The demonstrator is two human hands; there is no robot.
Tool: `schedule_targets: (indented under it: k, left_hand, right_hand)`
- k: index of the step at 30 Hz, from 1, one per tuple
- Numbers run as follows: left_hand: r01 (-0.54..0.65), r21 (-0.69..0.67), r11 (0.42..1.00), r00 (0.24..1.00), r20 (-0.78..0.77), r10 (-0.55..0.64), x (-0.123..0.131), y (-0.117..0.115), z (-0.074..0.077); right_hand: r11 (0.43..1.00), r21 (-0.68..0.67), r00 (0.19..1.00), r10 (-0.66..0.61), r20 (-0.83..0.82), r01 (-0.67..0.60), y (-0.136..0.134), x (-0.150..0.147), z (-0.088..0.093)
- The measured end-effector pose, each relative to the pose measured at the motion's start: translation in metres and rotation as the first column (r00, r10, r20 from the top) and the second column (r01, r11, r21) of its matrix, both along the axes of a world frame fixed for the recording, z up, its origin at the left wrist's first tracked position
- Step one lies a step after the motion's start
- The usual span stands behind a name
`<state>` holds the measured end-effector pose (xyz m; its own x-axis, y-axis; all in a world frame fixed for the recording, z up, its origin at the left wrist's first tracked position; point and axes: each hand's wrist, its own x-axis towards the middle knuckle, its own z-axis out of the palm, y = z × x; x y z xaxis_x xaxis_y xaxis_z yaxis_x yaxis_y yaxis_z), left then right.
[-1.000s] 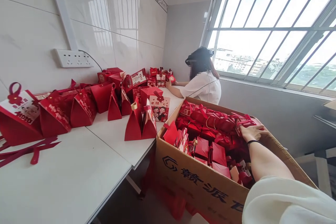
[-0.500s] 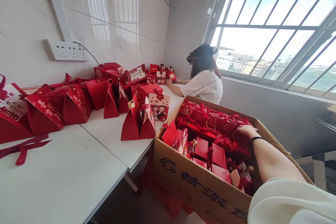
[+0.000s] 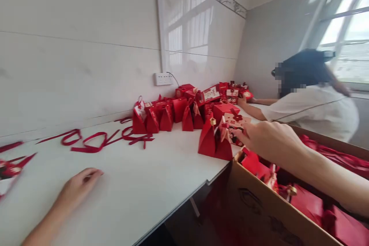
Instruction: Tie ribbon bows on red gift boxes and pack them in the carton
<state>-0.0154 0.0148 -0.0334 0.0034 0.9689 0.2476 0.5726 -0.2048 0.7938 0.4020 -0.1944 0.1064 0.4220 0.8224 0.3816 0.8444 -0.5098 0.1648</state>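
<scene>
Filling the foreground, the white counter [image 3: 138, 192] adjoins a cardboard carton [image 3: 250, 196]. Over it the right hand [image 3: 263, 138] reaches leftward, knuckles up, fingers half-bent near a red tent-shaped gift box [image 3: 223, 146]; any grip is unclear. The left hand [image 3: 77, 186] curls loosely, visibly empty. The box stands at the counter's edge, peak and long axis upward.

Bright daylight from the window [image 3: 354, 59], glare on wall [image 3: 100, 57], motion blur.
</scene>
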Motion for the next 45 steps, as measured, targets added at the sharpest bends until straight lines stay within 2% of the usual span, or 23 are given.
schedule_targets:
  k: [1,2,4,5,6,8,10,13,15,17,24,27,31,33,35,37,38,40,43,45]
  left_hand:
    - [-0.034,-0.014,0.999,0.999,0.012,0.034,-0.006,0.000,0.002]
    - [-0.060,-0.036,0.998,0.998,0.032,0.061,-0.009,-0.001,0.002]
    - [-0.098,0.020,0.995,0.986,0.138,0.094,-0.013,-0.001,0.003]
    - [-0.143,0.031,0.989,0.978,0.157,0.137,-0.015,0.000,0.002]
    - [-0.207,0.041,0.977,0.964,0.181,0.196,-0.018,0.001,0.002]
    - [-0.373,0.065,0.926,0.908,0.228,0.350,-0.030,0.004,0.001]
    - [-0.569,0.085,0.818,0.802,0.275,0.529,-0.047,0.006,0.001]
    - [-0.821,0.091,0.564,0.558,0.339,0.757,-0.071,0.009,0.000]
    - [-0.896,0.077,0.437,0.433,0.367,0.824,-0.082,0.012,-0.002]
    - [-0.920,0.068,0.386,0.381,0.382,0.842,-0.090,0.018,-0.003]
    - [-0.946,0.078,0.315,0.317,0.424,0.848,-0.106,0.039,0.001]
    - [-0.932,0.135,0.336,0.361,0.415,0.835,-0.108,0.039,0.003]
    - [-0.886,0.213,0.411,0.463,0.403,0.790,-0.107,0.035,0.007]
    - [-0.845,0.234,0.481,0.535,0.408,0.740,-0.103,0.033,0.009]
    - [-0.771,0.250,0.585,0.632,0.409,0.658,-0.093,0.028,0.011]
    - [-0.653,0.265,0.709,0.744,0.397,0.537,-0.074,0.021,0.011]
    - [-0.577,0.274,0.769,0.798,0.386,0.462,-0.062,0.016,0.011]
    - [-0.395,0.294,0.870,0.891,0.355,0.285,-0.034,0.005,0.010]
    - [-0.133,0.325,0.936,0.951,0.309,0.028,0.003,-0.012,0.014]
    - [0.010,0.346,0.938,0.949,0.291,-0.118,0.020,-0.019,0.021]
  right_hand:
    - [0.986,-0.086,0.989,0.145,0.017,-0.143,0.012,-0.032,-0.003]
    - [0.947,-0.138,0.956,0.293,-0.002,-0.291,0.025,-0.061,-0.008]
    - [0.806,-0.163,0.823,0.557,-0.116,-0.569,0.057,-0.110,-0.024]
    - [0.732,-0.134,0.741,0.640,-0.205,-0.669,0.075,-0.131,-0.034]
    - [0.662,-0.078,0.649,0.694,-0.312,-0.745,0.094,-0.151,-0.046]
    - [0.563,0.031,0.479,0.730,-0.488,-0.826,0.132,-0.187,-0.068]
    - [0.495,0.092,0.358,0.731,-0.581,-0.864,0.162,-0.219,-0.090]
    - [0.479,0.198,0.245,0.710,-0.660,-0.855,0.186,-0.255,-0.119]
    - [0.489,0.264,0.199,0.705,-0.681,-0.832,0.191,-0.267,-0.133]
    - [0.484,0.298,0.166,0.705,-0.689,-0.823,0.193,-0.272,-0.142]
    - [0.455,0.287,0.106,0.663,-0.741,-0.843,0.200,-0.268,-0.149]
    - [0.457,0.281,0.098,0.647,-0.757,-0.844,0.200,-0.268,-0.150]
    - [0.457,0.282,0.083,0.629,-0.773,-0.844,0.197,-0.270,-0.149]
    - [0.470,0.285,0.076,0.613,-0.787,-0.835,0.198,-0.269,-0.148]
    - [0.528,0.369,0.050,0.620,-0.783,-0.765,0.202,-0.266,-0.145]
    - [0.584,0.539,0.008,0.683,-0.730,-0.607,0.209,-0.259,-0.142]
    - [0.590,0.626,-0.013,0.722,-0.691,-0.511,0.213,-0.254,-0.140]
    - [0.565,0.740,-0.069,0.776,-0.626,-0.364,0.221,-0.245,-0.134]
    - [0.529,0.795,-0.157,0.794,-0.587,-0.299,0.223,-0.233,-0.124]
    - [0.512,0.792,-0.146,0.801,-0.580,-0.334,0.218,-0.229,-0.119]
